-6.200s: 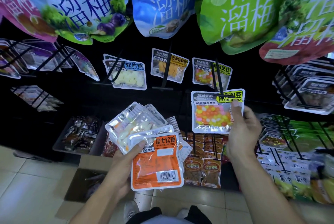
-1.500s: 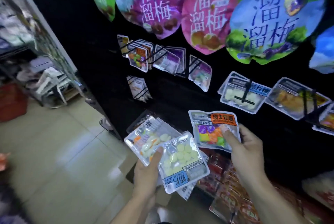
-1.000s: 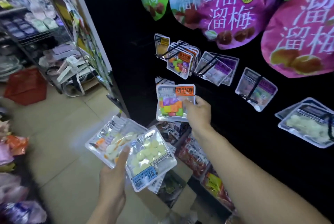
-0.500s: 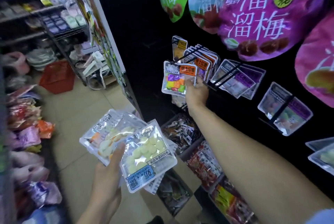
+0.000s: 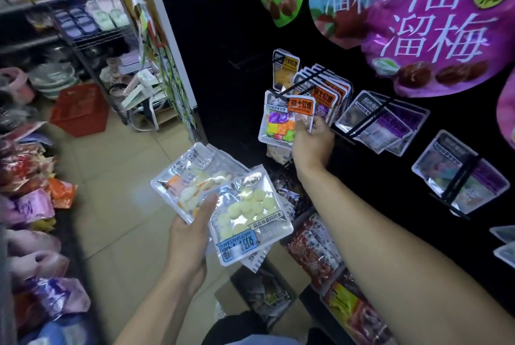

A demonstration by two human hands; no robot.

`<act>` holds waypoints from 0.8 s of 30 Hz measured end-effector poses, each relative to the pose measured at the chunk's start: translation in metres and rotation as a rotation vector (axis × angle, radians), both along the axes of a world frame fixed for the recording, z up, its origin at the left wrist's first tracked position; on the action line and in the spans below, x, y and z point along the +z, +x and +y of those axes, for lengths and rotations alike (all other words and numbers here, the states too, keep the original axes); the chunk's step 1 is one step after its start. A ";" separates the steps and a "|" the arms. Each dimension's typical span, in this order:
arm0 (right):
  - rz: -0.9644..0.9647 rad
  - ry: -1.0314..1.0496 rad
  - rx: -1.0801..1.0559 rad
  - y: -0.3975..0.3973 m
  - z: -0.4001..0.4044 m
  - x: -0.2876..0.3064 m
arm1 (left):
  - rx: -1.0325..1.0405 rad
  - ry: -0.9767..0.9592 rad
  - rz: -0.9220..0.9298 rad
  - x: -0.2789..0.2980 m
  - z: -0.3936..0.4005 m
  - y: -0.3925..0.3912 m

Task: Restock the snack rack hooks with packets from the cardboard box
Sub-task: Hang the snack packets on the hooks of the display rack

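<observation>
The right hand [image 5: 312, 141] pinches an upright orange-labelled "瑞士软糖" packet [image 5: 284, 119] at the hook [image 5: 299, 83] tip, label uppermost, while the left hand [image 5: 189, 236] grips fanned packets [image 5: 223, 199], the front one reading "MAIPIANTANG" inverted.

**Both hands full at the rack**

A person's two bare forearms reach forward from the bottom of the view. The left hand [image 5: 189, 236] is held low and close to the body, palm turned up, thumb laid across the top of a fanned bundle of clear packets [image 5: 223, 202] with the fingers hidden beneath it. The right arm stretches farther out and higher, forearm bare, wrist bent slightly upward. The right hand [image 5: 313, 144] pinches the lower right corner of a single packet of coloured sweets [image 5: 281, 121], thumb on the front face, the back of the hand facing the camera.
</observation>
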State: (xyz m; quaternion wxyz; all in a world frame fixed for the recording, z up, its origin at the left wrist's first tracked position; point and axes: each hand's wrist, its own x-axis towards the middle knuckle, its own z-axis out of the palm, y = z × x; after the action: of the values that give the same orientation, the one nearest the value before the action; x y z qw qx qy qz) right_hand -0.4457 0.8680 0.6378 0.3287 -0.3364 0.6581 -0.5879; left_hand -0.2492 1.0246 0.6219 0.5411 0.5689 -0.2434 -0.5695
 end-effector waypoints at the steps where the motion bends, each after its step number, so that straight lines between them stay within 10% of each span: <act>1: 0.007 0.003 -0.012 0.002 0.000 0.001 | -0.013 0.001 -0.006 -0.001 -0.006 0.004; 24: 0.059 0.069 -0.404 -0.012 -0.057 -0.003 | -0.434 0.024 0.032 -0.012 -0.134 0.064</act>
State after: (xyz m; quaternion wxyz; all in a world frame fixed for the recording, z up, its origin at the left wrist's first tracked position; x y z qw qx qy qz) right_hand -0.4576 0.8114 0.6346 0.1960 -0.2030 0.7412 -0.6091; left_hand -0.1853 0.8905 0.6100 0.4027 0.5003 -0.3448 -0.6846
